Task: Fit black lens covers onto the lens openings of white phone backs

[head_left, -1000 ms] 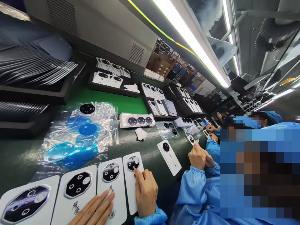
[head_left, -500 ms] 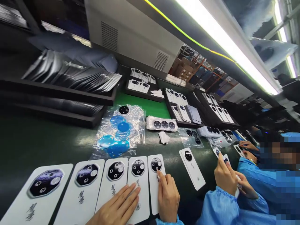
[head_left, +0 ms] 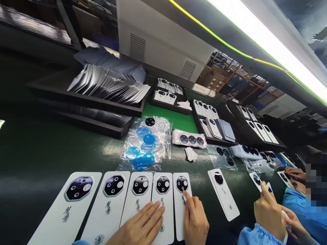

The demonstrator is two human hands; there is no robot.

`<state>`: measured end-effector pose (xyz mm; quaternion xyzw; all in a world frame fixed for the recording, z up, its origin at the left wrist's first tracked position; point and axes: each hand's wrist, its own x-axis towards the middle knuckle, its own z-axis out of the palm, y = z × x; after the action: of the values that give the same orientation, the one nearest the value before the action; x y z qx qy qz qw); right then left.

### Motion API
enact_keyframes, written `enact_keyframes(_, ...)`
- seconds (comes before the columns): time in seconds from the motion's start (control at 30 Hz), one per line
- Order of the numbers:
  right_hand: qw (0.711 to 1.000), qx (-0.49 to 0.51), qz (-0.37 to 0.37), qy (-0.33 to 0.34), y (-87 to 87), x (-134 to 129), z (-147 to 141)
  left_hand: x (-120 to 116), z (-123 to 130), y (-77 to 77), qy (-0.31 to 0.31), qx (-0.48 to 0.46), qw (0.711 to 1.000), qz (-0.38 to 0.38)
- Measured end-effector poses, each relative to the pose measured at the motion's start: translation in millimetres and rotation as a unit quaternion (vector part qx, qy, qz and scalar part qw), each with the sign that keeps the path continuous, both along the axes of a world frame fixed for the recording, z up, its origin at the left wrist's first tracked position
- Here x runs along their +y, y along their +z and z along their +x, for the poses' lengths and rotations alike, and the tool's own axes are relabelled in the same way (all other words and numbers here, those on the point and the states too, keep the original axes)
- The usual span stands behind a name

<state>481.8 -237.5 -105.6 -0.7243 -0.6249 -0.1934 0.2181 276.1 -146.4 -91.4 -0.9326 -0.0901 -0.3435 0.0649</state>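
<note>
Several white phone back covers (head_left: 108, 217), each with a black octagonal camera panel and dark lettering, lie in a row along the near edge. Flat across the lower part of the third and fourth from the left rests my left hand (head_left: 141, 223), its fingers stretched out and side by side. My right hand (head_left: 196, 217) is over the rightmost cover (head_left: 179, 217). Its index fingertip touches that cover at the lower edge of the camera panel (head_left: 182, 183), while the other fingers are loosely bent and hold nothing I can see.
Behind the row lies a clear plastic bag (head_left: 163, 136) with blue round films (head_left: 149, 139). Nearby are a wrapped stack of black discs (head_left: 189, 139) and a crumpled white cloth (head_left: 191, 154). Black trays (head_left: 102, 102) hold more covers. At right, a co-worker's hands (head_left: 270, 214) hold covers.
The view has swung left, so everything appears farther right. Both hands stay in the same places on the covers.
</note>
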Motion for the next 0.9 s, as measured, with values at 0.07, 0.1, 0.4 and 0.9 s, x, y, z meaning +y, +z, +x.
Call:
enact_keyframes(0.07, 1.0, 0.009, 0.006, -0.005, -0.7, 0.9, -1.5, -0.5, 0.2, -1.4, 0.0, -0.003, 1.0, 0.0)
enact_keyframes(0.1, 1.0, 0.015, 0.009, -0.01, -0.8, 1.4, -2.2, -0.4, 0.2, -1.9, 0.001, -0.002, 1.0, 0.0)
enact_keyframes(0.4, 0.998, 0.04, 0.041, 0.023, 8.5, 0.3, -11.5, 1.9, -1.4, 1.7, -0.001, 0.012, 1.0, 0.003)
enact_keyframes(0.9, 0.924, 0.321, -0.162, 0.129, 89.2, -25.6, 212.1, -3.8, 1.2, 2.3, 0.017, -0.007, 0.998, -0.055)
